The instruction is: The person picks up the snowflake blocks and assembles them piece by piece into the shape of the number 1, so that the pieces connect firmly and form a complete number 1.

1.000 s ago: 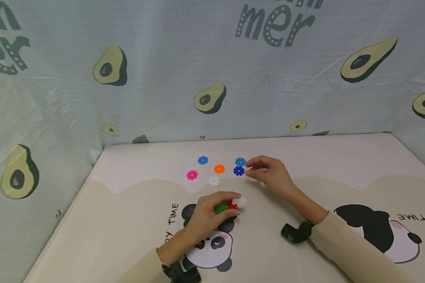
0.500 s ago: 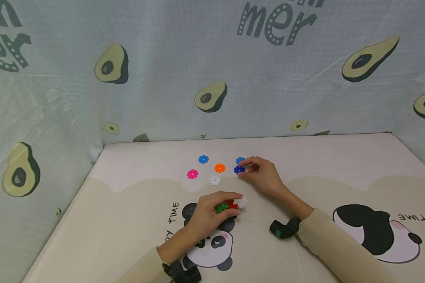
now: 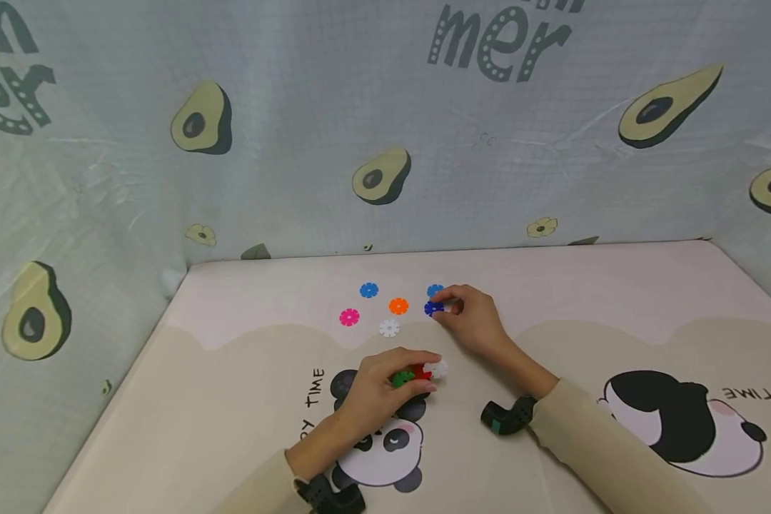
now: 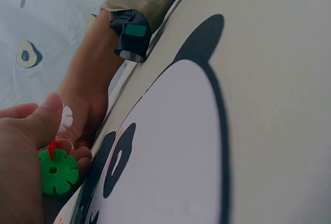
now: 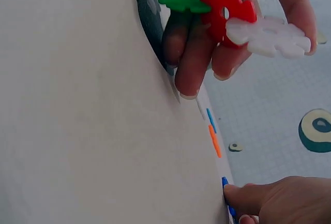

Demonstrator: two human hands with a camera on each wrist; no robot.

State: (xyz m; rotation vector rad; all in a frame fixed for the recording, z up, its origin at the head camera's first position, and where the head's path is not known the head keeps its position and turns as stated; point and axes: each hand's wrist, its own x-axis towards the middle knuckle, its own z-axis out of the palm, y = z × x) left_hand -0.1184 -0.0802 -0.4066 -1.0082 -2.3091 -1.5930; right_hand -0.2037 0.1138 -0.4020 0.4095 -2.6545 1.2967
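Note:
Three interlocking snowflake discs are joined in a row: green (image 4: 59,175), red (image 5: 211,8) and white (image 5: 274,38). My left hand (image 3: 380,384) holds this chain above the printed panda, thumb and fingers around it, the white disc at the fingertips. Farther back, my right hand (image 3: 477,321) pinches a dark blue disc (image 3: 432,308) at the table surface, with thumb and index finger at its edges. Just behind it lies a lighter blue disc (image 3: 435,290), partly covered by the index finger. In the right wrist view the thumb touches the dark blue disc's edge.
Left of the right hand, loose discs lie flat: blue (image 3: 369,290), orange (image 3: 398,306), pink (image 3: 350,317) and white (image 3: 389,328). The tablecloth (image 3: 218,400) carries printed animals. Behind the table hangs an avocado-print curtain (image 3: 283,143).
My right hand has moved left from beside the blue discs and taken the dark blue one between thumb and index finger. The left hand and its joined discs stay in place.

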